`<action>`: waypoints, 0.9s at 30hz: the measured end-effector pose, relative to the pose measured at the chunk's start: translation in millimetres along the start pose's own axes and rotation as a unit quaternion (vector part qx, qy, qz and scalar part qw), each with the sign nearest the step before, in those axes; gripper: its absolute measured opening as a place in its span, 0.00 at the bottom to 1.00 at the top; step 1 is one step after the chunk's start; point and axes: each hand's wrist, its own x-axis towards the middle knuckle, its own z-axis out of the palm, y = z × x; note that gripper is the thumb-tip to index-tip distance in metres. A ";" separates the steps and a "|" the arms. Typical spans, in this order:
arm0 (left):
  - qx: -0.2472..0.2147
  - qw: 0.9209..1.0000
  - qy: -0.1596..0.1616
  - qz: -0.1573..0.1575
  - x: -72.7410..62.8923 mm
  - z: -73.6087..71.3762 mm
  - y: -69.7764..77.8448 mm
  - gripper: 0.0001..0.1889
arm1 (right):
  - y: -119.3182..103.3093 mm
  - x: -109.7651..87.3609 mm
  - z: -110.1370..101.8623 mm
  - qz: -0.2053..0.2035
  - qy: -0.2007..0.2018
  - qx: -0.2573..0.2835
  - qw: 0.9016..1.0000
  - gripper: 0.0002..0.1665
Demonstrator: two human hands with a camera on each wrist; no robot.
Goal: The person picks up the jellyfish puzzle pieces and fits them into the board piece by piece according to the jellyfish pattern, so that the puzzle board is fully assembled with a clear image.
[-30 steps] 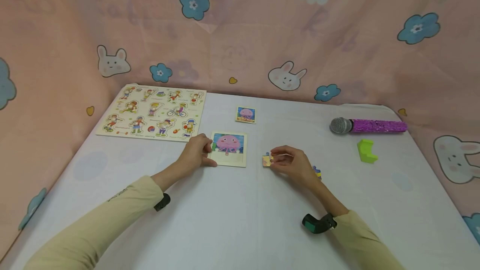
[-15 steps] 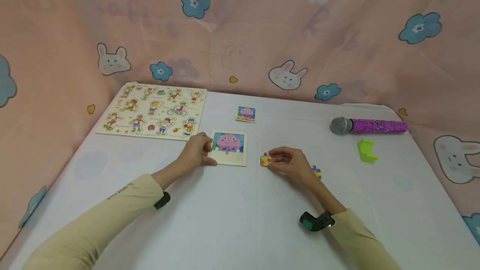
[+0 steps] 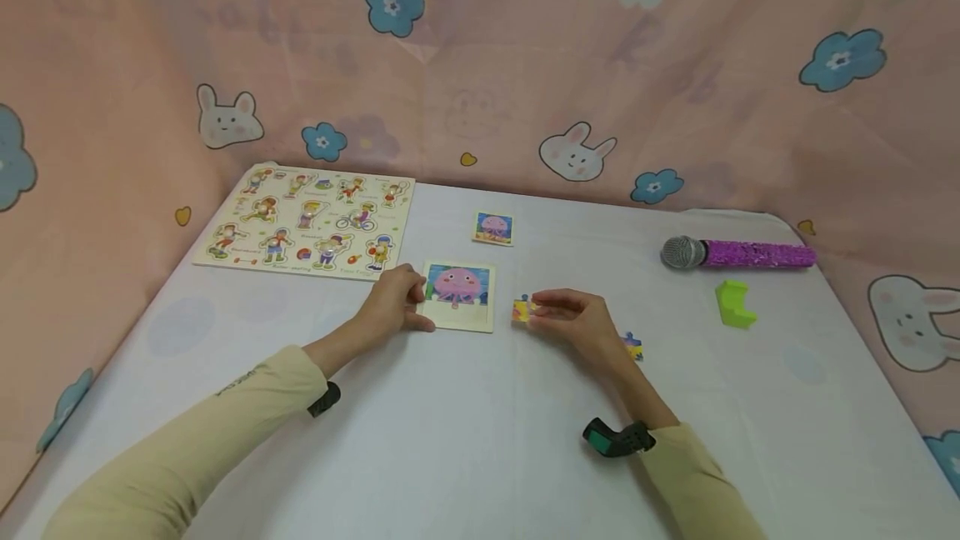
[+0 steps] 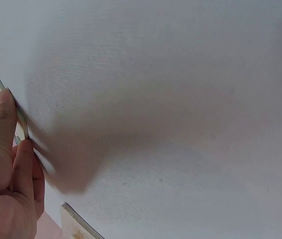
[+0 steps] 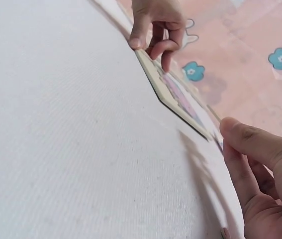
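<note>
A square puzzle tray [image 3: 459, 323] with a pale frame lies mid-table in the head view. Its upper part shows a pink jellyfish picture, and the lower strip is bare. My left hand [image 3: 390, 302] grips the tray's left edge; the left wrist view shows thumb and fingers at its corner [image 4: 21, 127]. Just right of the tray, my right hand [image 3: 581, 323] pinches a yellow and pink jigsaw piece [image 3: 521, 311] between thumb and fingers. In the right wrist view the piece is mostly hidden by the fingertips [image 5: 229, 125]. Another jigsaw piece [image 3: 632, 347] lies beside my right wrist.
Behind the tray lies a small jellyfish picture card [image 3: 493, 228]. A large peg puzzle board [image 3: 300, 267] with sports figures fills the back left. At the right are a purple microphone [image 3: 757, 254] and a bright green block [image 3: 735, 304]. A pink printed curtain [image 3: 465, 48] encloses the table.
My right hand has moved slightly left with the jigsaw piece, closer to the tray, uncovering more of the loose piece. My left hand stays on the tray's edge.
</note>
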 end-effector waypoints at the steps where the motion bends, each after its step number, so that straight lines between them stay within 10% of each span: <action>1: -0.001 1.000 0.000 0.000 0.0 -0.1 -0.1 0.21 | -0.5 0.9 1.2 -0.002 -0.002 0.006 1.000 0.24; 27: 0.005 1.000 -0.002 -0.005 0.6 -0.2 1.5 0.20 | -13.8 27.6 50.9 0.037 -0.030 0.149 0.988 0.24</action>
